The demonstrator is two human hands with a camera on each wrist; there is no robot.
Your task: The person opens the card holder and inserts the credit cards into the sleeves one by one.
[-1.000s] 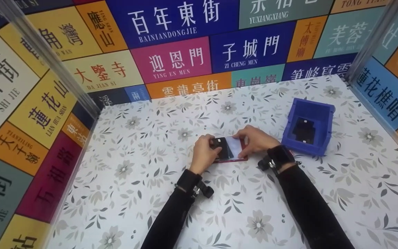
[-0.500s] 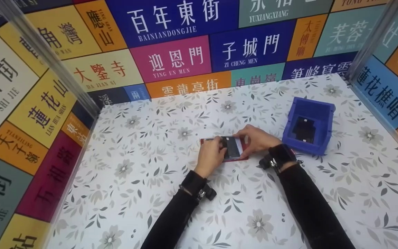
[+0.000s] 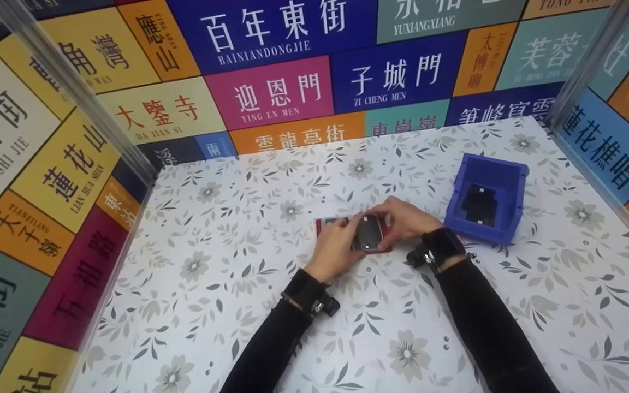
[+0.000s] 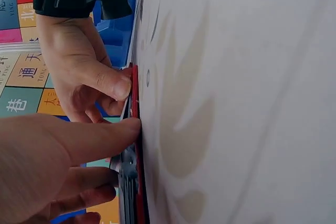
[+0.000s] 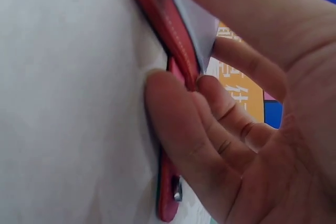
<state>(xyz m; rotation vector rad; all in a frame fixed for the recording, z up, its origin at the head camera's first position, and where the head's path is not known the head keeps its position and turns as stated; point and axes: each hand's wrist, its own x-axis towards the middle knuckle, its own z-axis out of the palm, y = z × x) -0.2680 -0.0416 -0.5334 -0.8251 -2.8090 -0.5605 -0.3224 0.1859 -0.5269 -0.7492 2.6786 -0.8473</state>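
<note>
A small red card holder with clear sleeves lies open on the table under both hands. A black card lies over its right part, with a pale strip of sleeve beside it. My left hand spans this card, thumb at the near edge and fingers at the far edge; in the left wrist view the thumb touches the red rim. At the right end my right hand pinches the card holder's edge. The right wrist view shows stitched red cover and a metal snap near the fingers.
To the right stands a blue plastic bin with black flat pieces inside. The table has a floral cover. Clear-edged panels with colourful printed signs enclose the back and sides.
My left hand has shifted right, and the black card has moved right with it, covering most of the white sleeve. The card holder's left end now shows. My right hand has stayed nearly still.
</note>
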